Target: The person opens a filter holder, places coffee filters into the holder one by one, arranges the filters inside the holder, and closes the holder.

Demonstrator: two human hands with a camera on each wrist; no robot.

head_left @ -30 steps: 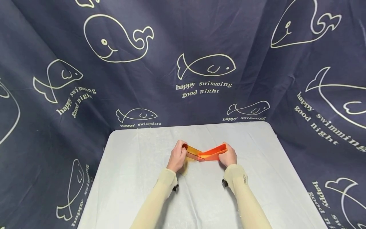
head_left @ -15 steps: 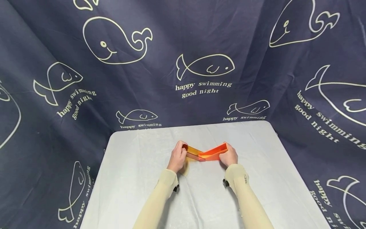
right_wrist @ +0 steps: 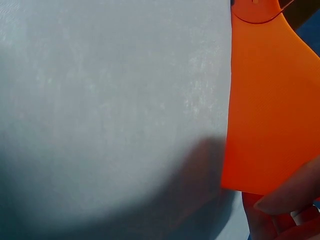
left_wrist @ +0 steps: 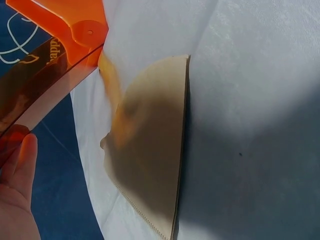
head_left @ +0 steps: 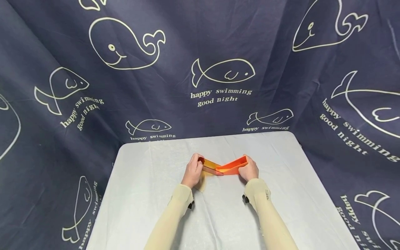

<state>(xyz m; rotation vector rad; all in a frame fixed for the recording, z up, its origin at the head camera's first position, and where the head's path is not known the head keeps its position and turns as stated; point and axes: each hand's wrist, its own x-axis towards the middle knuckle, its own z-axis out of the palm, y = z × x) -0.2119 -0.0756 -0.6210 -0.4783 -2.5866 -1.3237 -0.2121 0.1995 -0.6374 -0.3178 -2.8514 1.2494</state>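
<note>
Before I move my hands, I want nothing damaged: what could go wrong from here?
The orange case and amber cover meet only at one end, so bending them further might strain them there. The beige piece lies on the table near your left hand, so lowering the cover could crease it.

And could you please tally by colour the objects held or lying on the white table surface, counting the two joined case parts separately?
Orange: 1 (opaque case part)
Amber: 1 (see-through case part)
Tan: 1 (flat piece)
Total: 3
</note>
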